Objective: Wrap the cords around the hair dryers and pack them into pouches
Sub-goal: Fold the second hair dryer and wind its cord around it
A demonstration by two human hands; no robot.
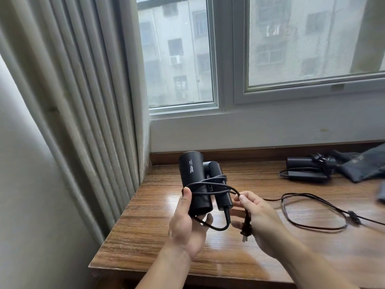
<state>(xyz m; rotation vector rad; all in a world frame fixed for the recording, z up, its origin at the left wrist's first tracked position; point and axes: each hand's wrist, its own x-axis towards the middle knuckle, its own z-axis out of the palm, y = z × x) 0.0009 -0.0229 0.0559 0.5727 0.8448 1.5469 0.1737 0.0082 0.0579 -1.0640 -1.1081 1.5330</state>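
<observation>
My left hand [184, 224] grips a folded black hair dryer [194, 178] from below, thumb on its barrel, above the wooden table [208, 253]. Its black cord [210, 185] loops twice around barrel and handle. My right hand [257, 220] pinches the cord's free end just right of the handle, with the plug [245, 230] hanging under my fingers. A second black hair dryer [306, 165] lies at the far right of the table, partly wound, beside a dark grey pouch [366, 165]. A loose cord [312, 213] with a strap snakes across the table toward the right edge.
A window and white sill wall [260, 130] stand behind the table. Grey curtains [83, 101] hang at the left, reaching the table's left corner. Another dark object [381, 192] is cut off at the right edge.
</observation>
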